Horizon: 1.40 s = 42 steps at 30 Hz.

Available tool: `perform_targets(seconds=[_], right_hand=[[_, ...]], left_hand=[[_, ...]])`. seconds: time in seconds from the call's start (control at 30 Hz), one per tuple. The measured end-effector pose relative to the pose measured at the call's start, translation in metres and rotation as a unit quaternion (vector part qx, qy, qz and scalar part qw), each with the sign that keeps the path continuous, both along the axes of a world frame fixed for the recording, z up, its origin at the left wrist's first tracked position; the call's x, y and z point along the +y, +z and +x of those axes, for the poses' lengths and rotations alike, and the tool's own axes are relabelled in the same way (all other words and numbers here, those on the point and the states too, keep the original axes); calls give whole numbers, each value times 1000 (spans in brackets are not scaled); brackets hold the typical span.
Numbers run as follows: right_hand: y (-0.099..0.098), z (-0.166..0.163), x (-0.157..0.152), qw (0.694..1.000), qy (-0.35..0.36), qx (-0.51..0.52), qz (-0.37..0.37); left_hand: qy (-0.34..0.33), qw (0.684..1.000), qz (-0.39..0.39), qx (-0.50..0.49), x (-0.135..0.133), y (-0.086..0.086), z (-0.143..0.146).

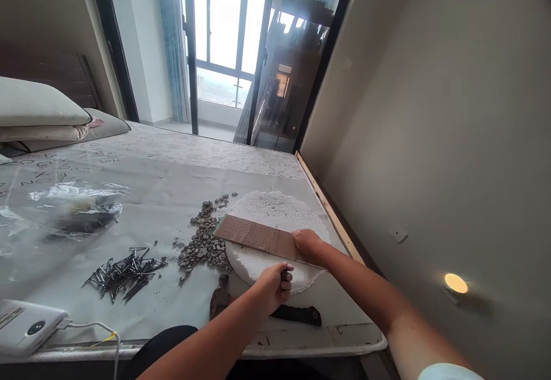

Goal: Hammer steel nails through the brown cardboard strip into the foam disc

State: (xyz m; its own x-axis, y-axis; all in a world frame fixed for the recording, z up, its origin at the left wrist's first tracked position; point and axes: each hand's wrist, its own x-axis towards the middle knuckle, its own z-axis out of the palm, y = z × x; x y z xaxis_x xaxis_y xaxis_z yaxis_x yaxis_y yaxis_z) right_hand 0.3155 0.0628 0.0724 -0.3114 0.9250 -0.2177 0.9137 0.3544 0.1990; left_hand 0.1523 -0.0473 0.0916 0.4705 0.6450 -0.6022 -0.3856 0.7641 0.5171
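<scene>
A long brown board point(258, 236) with rows of small holes lies across a round white foam-like slab point(275, 208). My right hand point(307, 245) is closed on the board's right end. In front of it, my left hand point(275, 282) is curled into a fist, with something small and dark between its fingers that I cannot make out. Beneath my left forearm is a hammer; its head point(219, 298) and black handle point(299, 314) show on either side. To the left lies a pile of dark nails point(124, 274).
Grey gravel-like bits point(202, 245) are scattered left of the slab. A clear plastic bag point(81, 210) with dark contents and a white power bank point(32, 327) with a cable sit further left. A wooden strip point(329, 210) runs between the sheeted bed point(172, 179) and the wall.
</scene>
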Motion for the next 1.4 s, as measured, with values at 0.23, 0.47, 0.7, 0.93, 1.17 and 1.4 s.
perform_targets(seconds=[0.23,0.47,0.7,0.93,1.17,1.4], right_hand=[[8,-1,6,998,59,-17,-30],[17,-8,8,997,57,-39,-44],[14,0,12,997,-39,-43,-51],[7,-4,10,994,-79,-33,-65],[15,-4,14,996,-30,-28,-78],[18,-6,17,996,-22,-26,-81]], left_hand=[[9,1000,2,5,-2,-1,-1],[1,1000,-4,8,0,-5,1],[-2,1000,-2,10,1,2,2],[-5,1000,-2,8,0,0,5],[-5,1000,-1,16,0,2,5],[-4,1000,0,20,-1,6,2]])
